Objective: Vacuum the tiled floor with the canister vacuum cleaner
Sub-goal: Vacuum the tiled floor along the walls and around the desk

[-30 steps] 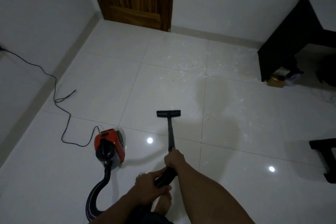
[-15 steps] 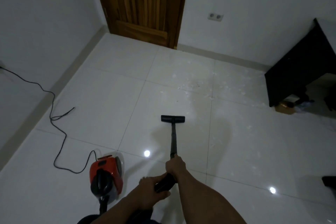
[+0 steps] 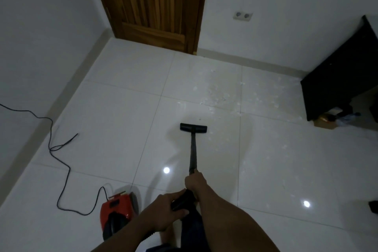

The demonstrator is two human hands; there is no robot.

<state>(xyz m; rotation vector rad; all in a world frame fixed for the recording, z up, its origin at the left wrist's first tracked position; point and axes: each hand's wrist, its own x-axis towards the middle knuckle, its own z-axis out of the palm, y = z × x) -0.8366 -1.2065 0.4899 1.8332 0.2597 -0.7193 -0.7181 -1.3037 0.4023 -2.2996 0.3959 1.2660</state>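
Bare forearms (image 3: 231, 221), left hand (image 3: 163, 213), right hand (image 3: 194, 183), dark blue legwear (image 3: 192, 231)

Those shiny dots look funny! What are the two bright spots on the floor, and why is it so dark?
Head view: the spot beside the wand and the spot at right are lamp glare mirrored in the glossy tiles; dim light leaves the picture grey.
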